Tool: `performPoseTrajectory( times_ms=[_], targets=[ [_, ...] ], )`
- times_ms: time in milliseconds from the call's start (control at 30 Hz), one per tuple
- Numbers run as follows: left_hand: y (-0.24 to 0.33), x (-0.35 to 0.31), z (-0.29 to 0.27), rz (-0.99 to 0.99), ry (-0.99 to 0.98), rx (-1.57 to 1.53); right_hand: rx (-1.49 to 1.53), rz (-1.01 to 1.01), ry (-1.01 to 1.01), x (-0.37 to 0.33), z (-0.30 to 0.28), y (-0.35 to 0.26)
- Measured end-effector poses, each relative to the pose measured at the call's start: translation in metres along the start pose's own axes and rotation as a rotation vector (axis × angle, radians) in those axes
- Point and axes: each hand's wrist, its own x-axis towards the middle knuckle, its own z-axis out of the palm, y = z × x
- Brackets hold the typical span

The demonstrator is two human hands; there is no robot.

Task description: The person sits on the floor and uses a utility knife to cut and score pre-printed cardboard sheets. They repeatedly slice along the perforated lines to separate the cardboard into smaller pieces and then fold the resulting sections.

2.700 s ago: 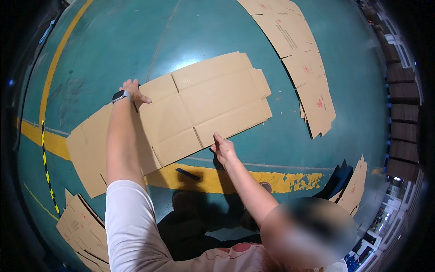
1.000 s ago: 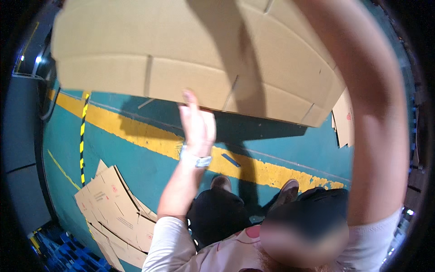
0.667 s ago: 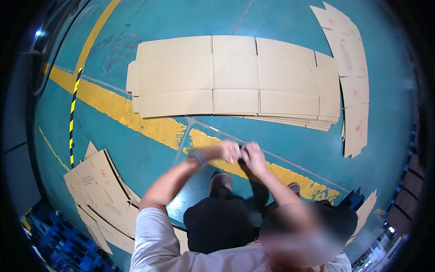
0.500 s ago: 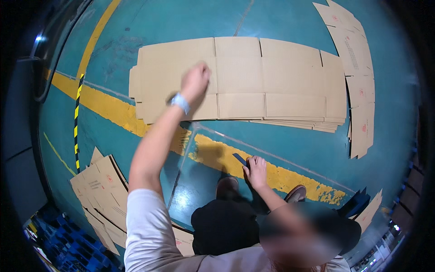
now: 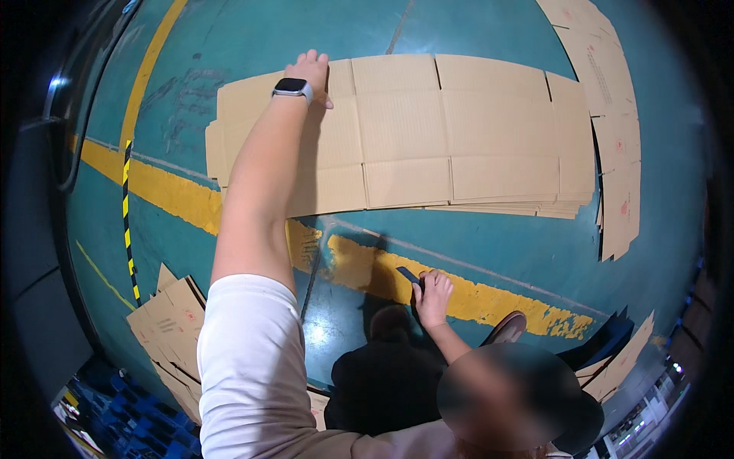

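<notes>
A stack of flattened cardboard boxes (image 5: 405,126) lies on the floor ahead, plain side up. My left hand (image 5: 310,75) reaches across it to the far edge. Its fingers are stretched over that edge, and the thumb is spread out on the top sheet. A watch with a pale band (image 5: 290,86) is on that wrist. Nearer to me, my right hand (image 5: 433,300) is closed around a dark, narrow, flat tool (image 5: 408,274), whose end sticks out at the upper left; its exact kind does not show.
More flattened boxes with red prints (image 5: 612,138) lie at the right, and another pile (image 5: 170,325) at the lower left. A worn yellow line (image 5: 168,187) crosses the green floor (image 5: 306,30). Blue plastic pallets (image 5: 130,417) show at the lower left, my shoe (image 5: 506,329) lower right.
My left hand has moved away from me, from above the middle of the stack to its far edge, and its fingers have stretched out. The right hand keeps its tool, nearly still.
</notes>
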Motion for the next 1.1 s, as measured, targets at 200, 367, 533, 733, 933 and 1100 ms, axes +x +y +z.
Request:
performPoseTrajectory(
  times_ms=[200,367,533,733,933,1100],
  targets=[
    [0.001,-0.011,0.001,-0.029,-0.001,0.029,0.02,-0.016,0.014,-0.001,0.0,-0.003],
    [-0.005,-0.021,0.011,-0.017,-0.013,-0.007,0.091,-0.004,0.001,0.001,0.003,-0.004],
    [-0.001,-0.046,0.012,-0.027,0.043,-0.061,0.536,0.025,-0.077,0.039,0.002,-0.032],
    [0.003,-0.064,0.026,-0.03,0.003,-0.045,1.538,0.699,-0.323,0.094,0.009,-0.06],
    [0.007,-0.097,0.036,0.02,0.093,-0.046,1.645,0.858,-0.378,0.092,-0.016,-0.05],
    [0.015,-0.117,0.034,0.001,0.072,-0.002,1.65,0.917,-0.357,0.087,-0.021,-0.037]
  ],
)
